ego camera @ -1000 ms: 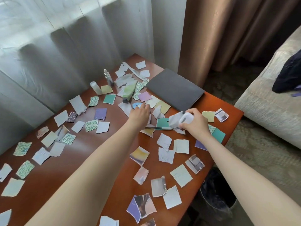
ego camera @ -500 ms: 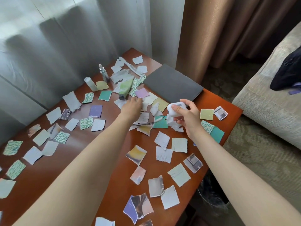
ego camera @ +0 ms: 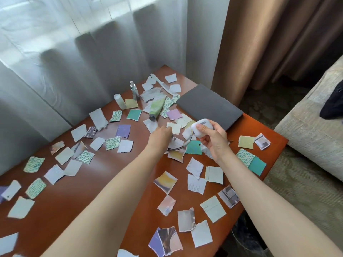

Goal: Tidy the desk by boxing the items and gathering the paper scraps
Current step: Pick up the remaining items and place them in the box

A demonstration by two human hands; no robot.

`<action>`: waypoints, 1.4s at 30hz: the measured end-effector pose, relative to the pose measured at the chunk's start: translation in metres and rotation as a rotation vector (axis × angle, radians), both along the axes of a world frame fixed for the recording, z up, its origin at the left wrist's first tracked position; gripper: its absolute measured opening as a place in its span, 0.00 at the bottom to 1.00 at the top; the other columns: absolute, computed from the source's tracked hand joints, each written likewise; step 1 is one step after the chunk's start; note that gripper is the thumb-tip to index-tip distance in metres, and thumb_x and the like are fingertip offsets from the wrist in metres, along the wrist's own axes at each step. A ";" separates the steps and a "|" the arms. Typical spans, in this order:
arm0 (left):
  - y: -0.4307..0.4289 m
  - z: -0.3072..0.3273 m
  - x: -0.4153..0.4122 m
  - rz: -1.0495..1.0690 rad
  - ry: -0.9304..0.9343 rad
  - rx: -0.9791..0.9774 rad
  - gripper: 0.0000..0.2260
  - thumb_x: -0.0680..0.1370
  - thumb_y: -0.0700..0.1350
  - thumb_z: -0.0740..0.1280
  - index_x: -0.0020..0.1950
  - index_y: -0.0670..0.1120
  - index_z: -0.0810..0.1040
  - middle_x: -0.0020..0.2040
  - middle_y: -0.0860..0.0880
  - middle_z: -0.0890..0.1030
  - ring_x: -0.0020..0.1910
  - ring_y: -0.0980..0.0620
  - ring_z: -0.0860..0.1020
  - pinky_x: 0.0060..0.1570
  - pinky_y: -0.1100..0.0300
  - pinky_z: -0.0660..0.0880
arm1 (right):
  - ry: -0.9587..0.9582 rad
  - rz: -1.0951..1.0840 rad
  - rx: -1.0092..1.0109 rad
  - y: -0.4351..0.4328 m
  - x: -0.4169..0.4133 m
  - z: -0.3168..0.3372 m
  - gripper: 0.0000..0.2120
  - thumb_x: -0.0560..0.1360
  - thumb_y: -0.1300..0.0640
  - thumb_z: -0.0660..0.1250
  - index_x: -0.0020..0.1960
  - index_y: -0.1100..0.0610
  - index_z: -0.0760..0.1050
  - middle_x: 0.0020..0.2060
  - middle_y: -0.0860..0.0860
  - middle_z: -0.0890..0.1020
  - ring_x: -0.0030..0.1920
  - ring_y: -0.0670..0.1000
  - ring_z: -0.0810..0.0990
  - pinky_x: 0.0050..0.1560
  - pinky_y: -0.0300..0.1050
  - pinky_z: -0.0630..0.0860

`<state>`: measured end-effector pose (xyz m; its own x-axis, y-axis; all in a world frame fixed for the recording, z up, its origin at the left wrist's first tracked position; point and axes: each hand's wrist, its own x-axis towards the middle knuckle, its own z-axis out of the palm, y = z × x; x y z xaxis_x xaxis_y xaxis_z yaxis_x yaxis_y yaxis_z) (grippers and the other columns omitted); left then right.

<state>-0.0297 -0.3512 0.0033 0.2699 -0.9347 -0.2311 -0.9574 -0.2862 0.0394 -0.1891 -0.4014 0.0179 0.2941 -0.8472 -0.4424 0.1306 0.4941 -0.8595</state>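
Since one second earlier, the right hand (ego camera: 213, 141) has lifted the small white device (ego camera: 201, 129) off the desk (ego camera: 92, 191). It now holds the device above the paper scraps (ego camera: 194, 147), with fingers and thumb curled round its body. A thin cord (ego camera: 185, 143) hangs from the device down to the scraps below. The left hand (ego camera: 160, 136) is low over the scraps beside the cord, with its back to the camera; whether its fingers hold anything cannot be told. Torn scraps cover most of the desk. Beyond the left hand a green tube (ego camera: 157, 108) lies on the scraps. A dropper bottle (ego camera: 135, 91) and a white bottle (ego camera: 119, 101) stand farther back. A flat grey board (ego camera: 209, 106) lies at the far right corner, beyond the right hand.
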 end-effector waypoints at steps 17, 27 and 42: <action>0.048 0.085 0.016 0.643 1.241 -0.324 0.09 0.81 0.48 0.61 0.53 0.42 0.70 0.49 0.43 0.74 0.46 0.48 0.75 0.40 0.61 0.75 | -0.213 0.094 0.017 0.024 0.071 0.066 0.10 0.76 0.59 0.63 0.56 0.59 0.71 0.37 0.52 0.72 0.30 0.45 0.69 0.25 0.34 0.68; 0.087 0.131 0.030 0.689 1.676 -0.319 0.09 0.83 0.48 0.55 0.54 0.44 0.70 0.45 0.48 0.76 0.36 0.56 0.80 0.40 0.64 0.75 | -0.330 0.191 0.040 0.053 0.113 0.116 0.06 0.79 0.55 0.59 0.45 0.56 0.71 0.34 0.51 0.71 0.24 0.43 0.72 0.29 0.38 0.69; 0.175 0.149 0.092 0.864 1.439 -0.557 0.10 0.82 0.48 0.56 0.43 0.46 0.67 0.39 0.47 0.75 0.35 0.53 0.76 0.36 0.62 0.69 | -0.435 0.370 0.145 0.113 0.174 0.139 0.13 0.81 0.55 0.54 0.42 0.60 0.70 0.24 0.52 0.77 0.21 0.47 0.75 0.37 0.42 0.77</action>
<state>0.0619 -0.1759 0.1523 0.5717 -0.6916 -0.4414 0.3236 -0.3043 0.8959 -0.0154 -0.2880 0.1566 0.7388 -0.5938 -0.3188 0.2524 0.6824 -0.6860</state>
